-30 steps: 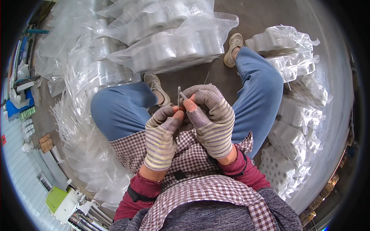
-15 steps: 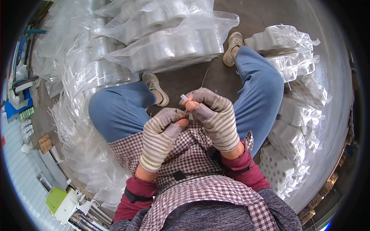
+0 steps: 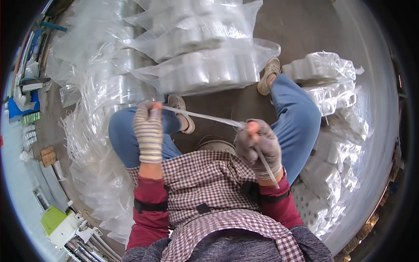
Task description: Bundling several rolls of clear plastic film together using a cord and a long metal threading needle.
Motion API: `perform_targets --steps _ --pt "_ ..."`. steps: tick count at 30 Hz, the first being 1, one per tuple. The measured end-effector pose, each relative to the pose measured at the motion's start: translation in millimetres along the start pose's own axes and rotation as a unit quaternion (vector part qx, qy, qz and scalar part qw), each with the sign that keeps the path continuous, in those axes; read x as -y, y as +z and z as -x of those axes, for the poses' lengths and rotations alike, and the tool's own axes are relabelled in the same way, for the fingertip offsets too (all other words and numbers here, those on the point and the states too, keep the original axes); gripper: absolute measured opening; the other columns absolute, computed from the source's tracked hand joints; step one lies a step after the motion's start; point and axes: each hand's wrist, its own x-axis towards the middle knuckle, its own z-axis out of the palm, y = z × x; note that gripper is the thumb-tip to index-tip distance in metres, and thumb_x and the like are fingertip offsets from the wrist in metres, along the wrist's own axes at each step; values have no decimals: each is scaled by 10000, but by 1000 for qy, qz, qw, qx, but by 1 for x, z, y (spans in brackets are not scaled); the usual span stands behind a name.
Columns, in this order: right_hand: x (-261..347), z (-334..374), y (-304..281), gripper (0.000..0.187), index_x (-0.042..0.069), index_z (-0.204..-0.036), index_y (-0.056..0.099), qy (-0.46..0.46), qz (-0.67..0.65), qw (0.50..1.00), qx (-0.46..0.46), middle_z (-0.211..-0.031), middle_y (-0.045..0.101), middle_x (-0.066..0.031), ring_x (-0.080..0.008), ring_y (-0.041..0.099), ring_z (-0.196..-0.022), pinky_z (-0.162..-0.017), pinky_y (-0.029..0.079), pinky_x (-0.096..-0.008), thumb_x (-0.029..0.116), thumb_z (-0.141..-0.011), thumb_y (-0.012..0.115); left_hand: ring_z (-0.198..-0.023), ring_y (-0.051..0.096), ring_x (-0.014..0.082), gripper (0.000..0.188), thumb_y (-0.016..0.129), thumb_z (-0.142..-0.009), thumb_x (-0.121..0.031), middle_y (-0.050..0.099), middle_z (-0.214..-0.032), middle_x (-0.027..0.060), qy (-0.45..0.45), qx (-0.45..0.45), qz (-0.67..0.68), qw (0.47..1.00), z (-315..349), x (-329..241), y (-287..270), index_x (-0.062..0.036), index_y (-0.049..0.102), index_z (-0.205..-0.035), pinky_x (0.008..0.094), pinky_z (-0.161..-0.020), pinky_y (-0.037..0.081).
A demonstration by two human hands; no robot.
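A thin, translucent plastic strip [image 3: 198, 114] stretches between my two hands above my lap. My left hand [image 3: 148, 129], in a striped glove with bare fingertips, is closed on one end of it near my left knee. My right hand [image 3: 259, 146], also gloved with bare fingertips, grips the strip farther along. A loose tail of the strip [image 3: 267, 168] hangs below that fist toward my right wrist. Close beyond the strip stands a clear plastic bag of white rolls [image 3: 209, 72].
More bagged rolls [image 3: 192, 35] are stacked ahead. Crumpled film and loose strips [image 3: 89, 135] pile up along my left side. Shiny wrapped bundles of rolls [image 3: 325, 96] line my right. A white and green machine [image 3: 61, 225] stands at the lower left.
My hands were together at the middle, fingers pinching a small piece of the strip. They have moved apart, left hand outward and forward, right hand outward and nearer, with the strip drawn out between them.
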Motion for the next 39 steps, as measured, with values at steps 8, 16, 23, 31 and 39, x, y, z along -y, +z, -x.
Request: perform_targets --steps 8,16,23,31,39 --pt "51 -22 -17 214 46 -1036 604 -27 355 911 -207 -881 572 -42 -144 553 -748 -711 448 -277 94 -827 606 -838 554 169 527 687 -789 -150 580 -978 89 -151 89 98 980 -75 52 7 8 450 -1233 281 -735 466" --pt "105 -105 -59 228 10 -1042 606 -119 566 746 -329 -1001 562 -47 -105 514 -766 -735 428 -245 98 -833 586 -897 552 221 820 696 -742 -448 548 -1135 92 -187 -27 168 968 -155 83 38 -7 329 -1328 319 -805 431" --pt "104 -162 -118 236 49 -937 629 -114 587 756 -266 -756 552 8 -77 464 -644 -599 406 -264 165 -755 723 -897 551 295 345 445 -844 -28 580 -970 156 223 -1 -227 948 -146 102 31 -68 534 -1175 353 -807 433" --pt "92 -115 -75 268 74 -796 609 -132 546 783 -268 -612 472 69 -30 387 -529 -475 292 -201 335 -861 606 -826 586 220 207 521 -823 -7 603 -912 110 175 25 -81 981 -92 39 32 -35 576 -1020 316 -739 477" --pt "46 -79 -81 242 109 -763 592 -91 486 771 -402 -618 493 57 -25 400 -503 -457 305 -195 331 -859 616 -813 578 190 390 523 -801 39 591 -997 88 233 42 -123 964 -65 68 20 -54 500 -1179 264 -726 483"
